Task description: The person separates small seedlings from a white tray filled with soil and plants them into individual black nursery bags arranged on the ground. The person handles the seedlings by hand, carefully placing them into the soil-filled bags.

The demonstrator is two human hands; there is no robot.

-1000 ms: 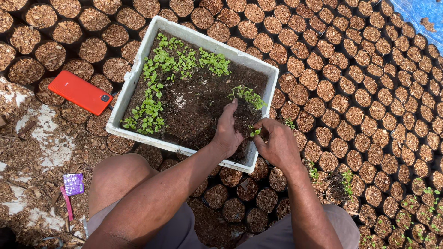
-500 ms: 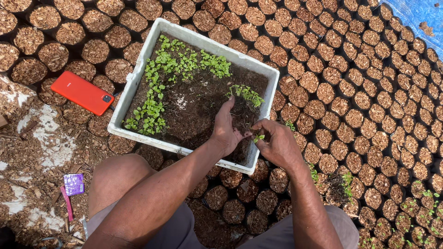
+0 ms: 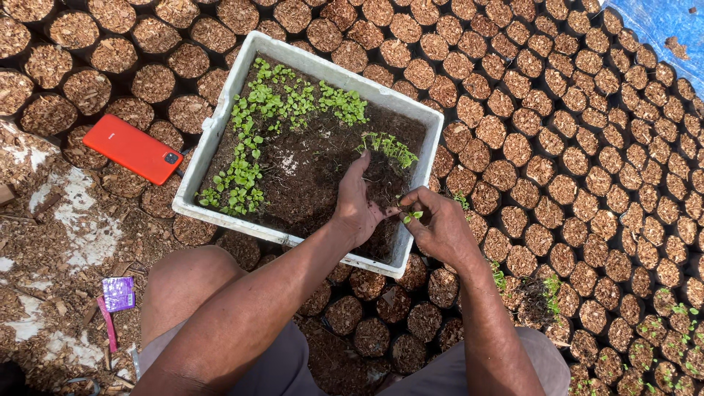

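Nearest, the person's bare knee (image 3: 183, 282) and grey shorts (image 3: 279, 367) are filling the bottom edge, both forearms reaching away over the pots. At near left a small purple packet (image 3: 116, 292), flat and roughly square, is lying on wood chips, with a thin pink strip (image 3: 107, 323) just beside it; print on the packet is too small to tell.

The right hand (image 3: 440, 227) is hovering over the near right corner of the white tray (image 3: 213, 125), fingers closed in a pinch and gripping a tiny green seedling (image 3: 412, 215) by the stem. The left hand (image 3: 357, 205) is sitting just left of it inside the tray, fingers curled around a clump of dark soil (image 3: 381, 183) and holding it, thumb nearly touching the right fingertips. A tuft of thin seedlings (image 3: 389, 149) is sticking up just beyond the left fingers.

The tray is lying tilted across rows of round soil-filled pots (image 3: 572, 147), which are packed touching one another all around it. Broader-leaved green sprouts (image 3: 249, 139) are growing along the tray's left and far sides; the middle is bare dark soil.

A red phone (image 3: 132, 149), flat rectangle with the camera corner facing the tray, is lying on the pots just left of the tray. At near right some pots are holding small green shoots (image 3: 550, 290). A blue tarp (image 3: 660, 26) is showing in the far right corner
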